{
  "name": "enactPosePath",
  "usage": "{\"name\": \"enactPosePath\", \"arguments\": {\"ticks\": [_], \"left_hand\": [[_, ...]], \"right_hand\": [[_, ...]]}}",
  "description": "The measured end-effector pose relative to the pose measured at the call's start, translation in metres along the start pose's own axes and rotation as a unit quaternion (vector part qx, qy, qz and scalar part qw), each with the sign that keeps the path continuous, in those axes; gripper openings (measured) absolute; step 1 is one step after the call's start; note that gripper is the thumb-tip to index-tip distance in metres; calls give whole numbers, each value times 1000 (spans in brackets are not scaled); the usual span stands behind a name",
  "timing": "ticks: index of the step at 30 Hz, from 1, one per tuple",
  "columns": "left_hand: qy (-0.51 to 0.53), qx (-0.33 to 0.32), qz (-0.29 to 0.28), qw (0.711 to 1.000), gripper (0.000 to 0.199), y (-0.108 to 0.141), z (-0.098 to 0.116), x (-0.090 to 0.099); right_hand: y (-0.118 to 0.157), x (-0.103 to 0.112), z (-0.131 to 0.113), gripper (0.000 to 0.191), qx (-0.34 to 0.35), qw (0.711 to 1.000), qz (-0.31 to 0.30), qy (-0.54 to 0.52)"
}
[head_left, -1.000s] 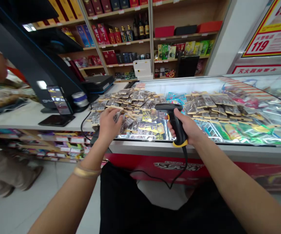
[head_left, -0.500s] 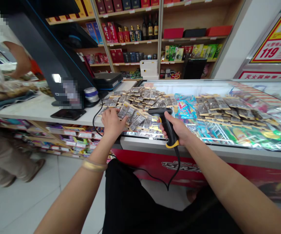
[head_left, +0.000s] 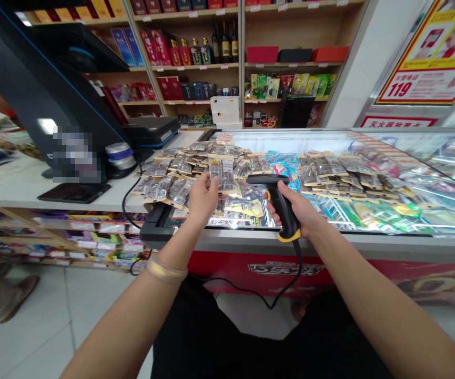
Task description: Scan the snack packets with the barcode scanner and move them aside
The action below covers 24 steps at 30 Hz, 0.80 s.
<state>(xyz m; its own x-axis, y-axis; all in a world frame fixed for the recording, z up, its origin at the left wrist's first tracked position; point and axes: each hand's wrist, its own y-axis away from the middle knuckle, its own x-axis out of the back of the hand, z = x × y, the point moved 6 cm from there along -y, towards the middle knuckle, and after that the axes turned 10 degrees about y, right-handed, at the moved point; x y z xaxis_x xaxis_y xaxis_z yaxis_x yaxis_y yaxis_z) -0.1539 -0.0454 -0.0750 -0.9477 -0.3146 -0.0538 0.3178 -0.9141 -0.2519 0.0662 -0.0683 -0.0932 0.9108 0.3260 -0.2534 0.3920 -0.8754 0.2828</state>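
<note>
Pinched in my left hand (head_left: 203, 200) is a small clear packet (head_left: 222, 171) with a tan edge, raised in front of a pile of similar packets (head_left: 180, 167). My right hand (head_left: 296, 210) is wrapped round the grip of a black and yellow barcode scanner (head_left: 284, 208). The scanner's head points left, to the right of the packet and apart from it. Beyond the scanner lie blue packets (head_left: 284, 164), and a second pile of brown packets (head_left: 341, 171) spreads to the right on the glass-topped freezer (head_left: 251, 239).
A dark screen stand (head_left: 73, 105) rises at the left, with a phone (head_left: 74, 192) and a tape roll (head_left: 120, 158) by its base. The scanner's cable (head_left: 246, 292) hangs in front of the freezer. Shelves (head_left: 195, 67) stand behind. Another person's shoe (head_left: 18, 297) shows at lower left.
My left hand has moved from the pile towards the scanner and now holds up one packet. The view has shifted to the right. The scanner remains in my right hand.
</note>
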Motion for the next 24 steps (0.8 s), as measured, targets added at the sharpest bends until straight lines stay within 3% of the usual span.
{"name": "enactPosePath", "arguments": {"ticks": [3, 7, 14, 24], "left_hand": [[-1, -8, -32, 999, 17, -5, -10, -27], [-52, -37, -34, 997, 21, -10, -25, -36], [-149, -107, -31, 982, 24, -9, -29, -31], [-171, -102, -38, 979, 25, -8, -24, -34]], "right_hand": [[3, 24, -4, 48, 6, 1000, 11, -8], [5, 44, -4, 51, -1, 999, 7, -37], [7, 39, -1, 47, -11, 1000, -12, -21], [4, 37, 2, 46, -3, 999, -32, -17]]}}
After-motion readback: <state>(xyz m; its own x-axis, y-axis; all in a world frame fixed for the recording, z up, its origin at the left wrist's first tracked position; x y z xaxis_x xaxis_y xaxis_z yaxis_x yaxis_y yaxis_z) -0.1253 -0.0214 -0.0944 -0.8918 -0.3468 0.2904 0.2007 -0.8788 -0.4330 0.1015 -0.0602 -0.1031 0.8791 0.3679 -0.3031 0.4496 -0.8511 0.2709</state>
